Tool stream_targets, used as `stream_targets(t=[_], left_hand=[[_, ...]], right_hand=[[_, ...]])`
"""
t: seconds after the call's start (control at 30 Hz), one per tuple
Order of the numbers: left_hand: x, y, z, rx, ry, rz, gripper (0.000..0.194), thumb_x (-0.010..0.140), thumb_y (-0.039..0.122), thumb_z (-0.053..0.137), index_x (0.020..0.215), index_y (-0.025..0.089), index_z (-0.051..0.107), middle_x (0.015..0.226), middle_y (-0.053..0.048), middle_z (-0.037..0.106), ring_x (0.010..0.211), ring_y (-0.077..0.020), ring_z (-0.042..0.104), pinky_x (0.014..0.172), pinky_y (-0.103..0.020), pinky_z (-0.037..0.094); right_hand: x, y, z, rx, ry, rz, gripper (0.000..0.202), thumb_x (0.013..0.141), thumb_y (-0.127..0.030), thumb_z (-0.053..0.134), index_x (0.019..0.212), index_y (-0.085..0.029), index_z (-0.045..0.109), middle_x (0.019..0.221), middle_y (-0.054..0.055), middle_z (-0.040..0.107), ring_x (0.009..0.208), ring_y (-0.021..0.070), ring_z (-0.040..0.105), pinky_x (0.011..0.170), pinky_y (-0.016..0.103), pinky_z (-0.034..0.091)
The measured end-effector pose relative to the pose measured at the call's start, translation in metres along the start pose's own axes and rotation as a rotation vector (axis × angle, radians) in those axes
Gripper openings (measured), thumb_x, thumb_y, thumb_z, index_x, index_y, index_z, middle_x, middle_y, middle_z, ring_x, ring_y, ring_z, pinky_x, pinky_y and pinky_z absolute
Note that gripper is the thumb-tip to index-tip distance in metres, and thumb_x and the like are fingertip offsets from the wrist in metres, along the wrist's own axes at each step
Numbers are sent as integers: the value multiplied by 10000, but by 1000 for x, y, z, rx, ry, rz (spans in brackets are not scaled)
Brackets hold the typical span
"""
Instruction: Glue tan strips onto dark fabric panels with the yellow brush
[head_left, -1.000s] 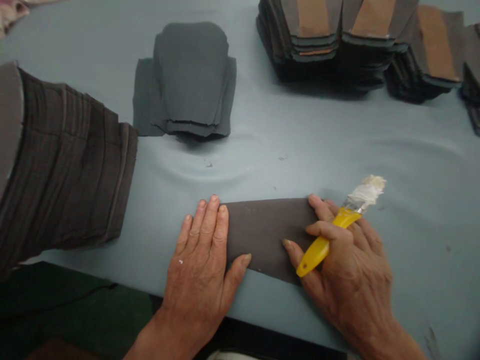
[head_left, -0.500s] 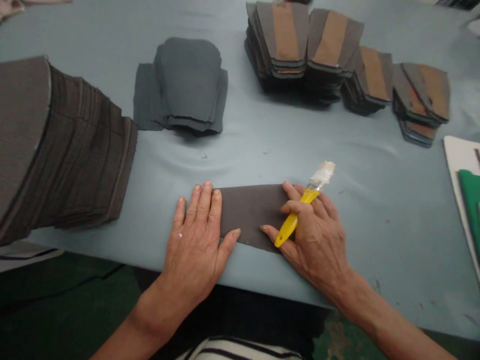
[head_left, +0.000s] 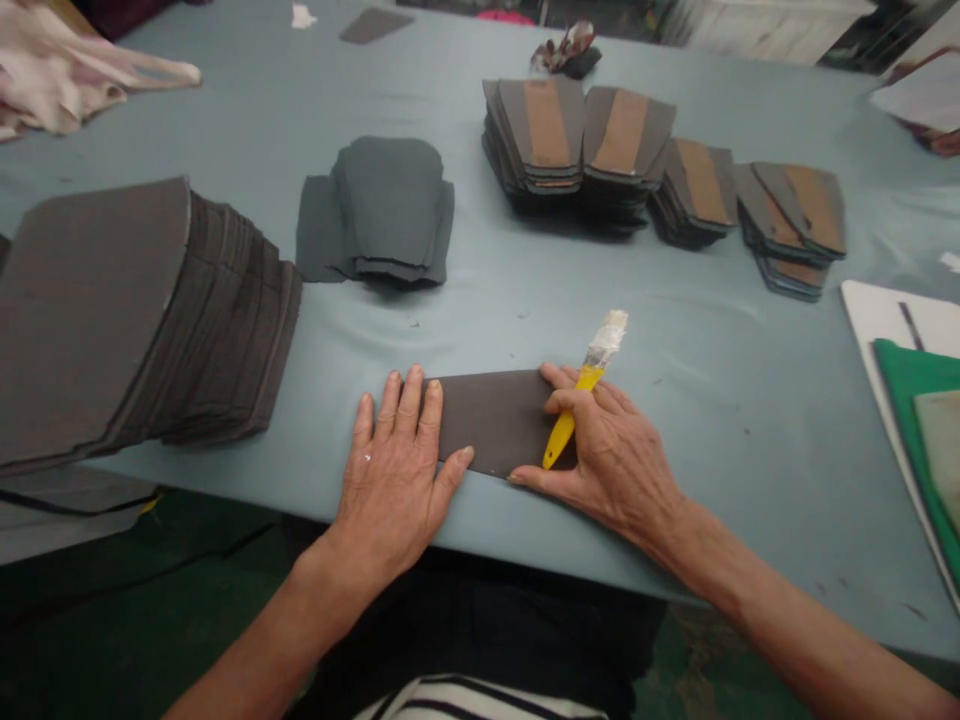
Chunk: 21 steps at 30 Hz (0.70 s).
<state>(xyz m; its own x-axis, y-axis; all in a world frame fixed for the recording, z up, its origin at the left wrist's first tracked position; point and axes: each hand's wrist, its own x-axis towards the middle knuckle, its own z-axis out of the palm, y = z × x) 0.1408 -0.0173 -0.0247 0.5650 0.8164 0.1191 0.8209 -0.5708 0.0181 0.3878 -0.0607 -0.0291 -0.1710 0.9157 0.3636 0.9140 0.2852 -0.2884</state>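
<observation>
A dark grey-brown piece of material (head_left: 491,420) lies flat near the table's front edge. My left hand (head_left: 397,480) rests flat on its left end, fingers stretched forward and thumb out to the right. At its right end my right hand (head_left: 611,445) touches the piece with fingertips and thumb. That hand also holds a yellow-handled brush (head_left: 566,425), its whitish bristles pointing up and away. What lies under the right palm is hidden.
A tall stack of dark pieces (head_left: 90,310) stands at the left. Behind are a grey-green pile (head_left: 394,205) and stacks with brown strips (head_left: 547,120). A white board (head_left: 862,310) with green material (head_left: 915,370) lies right, cream cloth (head_left: 67,70) far left.
The view has tilted up, showing more of the table's far side. My right thumb has moved to the piece's near edge, spread farther from the fingers. My left hand stays flat on the piece.
</observation>
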Motion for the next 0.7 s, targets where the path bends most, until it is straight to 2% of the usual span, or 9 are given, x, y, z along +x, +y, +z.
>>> stream_targets(t=[0.23,0.47,0.57,0.7], left_hand=[[-6,-5,1,22,0,-7,727,1083,506,312,1594,-10,354,1684,-247,353,1554,-446,355,1197,-695,386],[-7,-5,-5,11,74,-36,725,1076,517,362,1597,12,356,1688,-264,336,1566,-476,312,1192,-740,352],[7,9,-12,-62,58,78,646,1088,430,368,1622,68,333,1720,-207,304,1602,-432,247,1234,-689,332],[34,26,-15,-181,-82,274,563,1094,340,364,1617,130,371,1733,-120,322,1615,-367,243,1285,-566,318]], right_hand=[[-2,2,1,10,14,-15,659,746,-646,854,1113,-228,500,1476,220,610,1275,388,648,1045,583,538],[-3,1,5,50,33,10,633,767,-645,826,1121,-223,516,1494,210,597,1363,396,585,1131,623,448],[-4,2,6,39,36,0,624,781,-662,810,1120,-226,520,1490,206,602,1360,398,587,1131,619,444],[-5,3,7,17,52,-29,622,803,-698,779,1104,-224,514,1470,205,621,1322,398,620,1119,603,458]])
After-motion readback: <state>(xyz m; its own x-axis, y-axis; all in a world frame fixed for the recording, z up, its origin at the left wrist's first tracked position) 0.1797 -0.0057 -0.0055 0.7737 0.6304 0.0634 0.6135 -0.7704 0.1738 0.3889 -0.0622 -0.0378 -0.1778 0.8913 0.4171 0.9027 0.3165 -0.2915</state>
